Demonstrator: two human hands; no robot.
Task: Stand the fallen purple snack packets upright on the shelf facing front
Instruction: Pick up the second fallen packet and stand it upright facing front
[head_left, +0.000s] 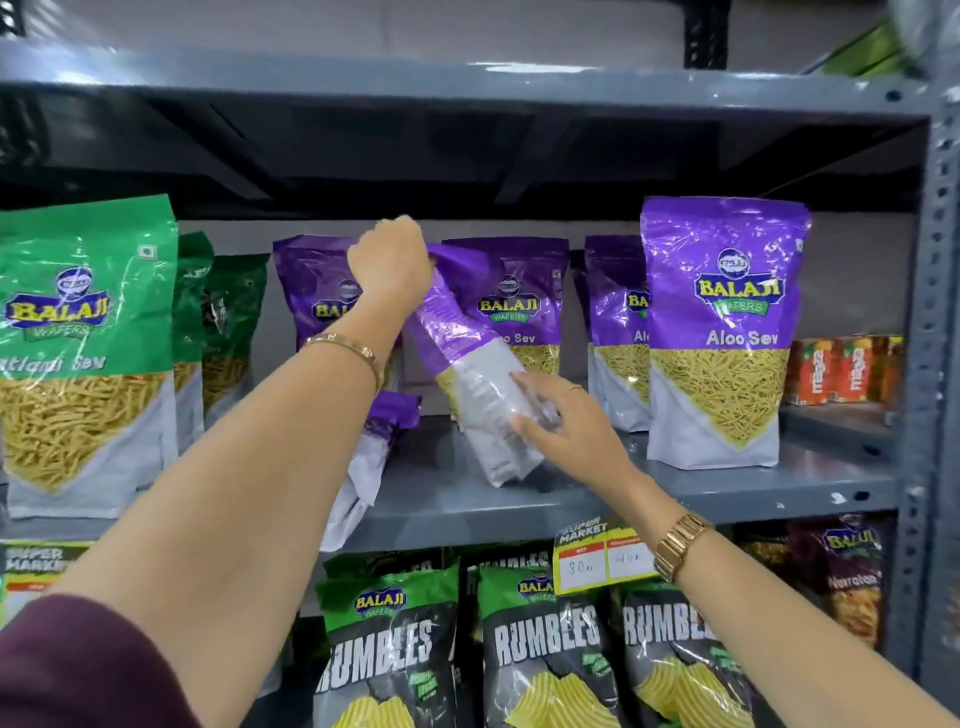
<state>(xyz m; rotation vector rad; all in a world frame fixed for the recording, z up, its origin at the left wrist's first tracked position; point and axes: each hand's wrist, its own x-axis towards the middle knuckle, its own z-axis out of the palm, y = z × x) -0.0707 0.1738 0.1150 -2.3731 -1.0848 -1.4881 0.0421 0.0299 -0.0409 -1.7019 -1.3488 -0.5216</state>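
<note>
A purple snack packet is tilted over the grey shelf, its back side toward me and its base near the shelf. My left hand grips its top edge. My right hand holds its lower part with fingers spread on it. Another purple packet lies fallen on the shelf, partly hidden under my left forearm and hanging over the front edge. Upright purple Aloo Sev packets stand behind and at the right.
Green sev packets stand at the left of the same shelf. Orange juice cartons sit at the far right. Rumbles chip bags fill the shelf below, with a yellow price tag on the edge. A steel upright bounds the right.
</note>
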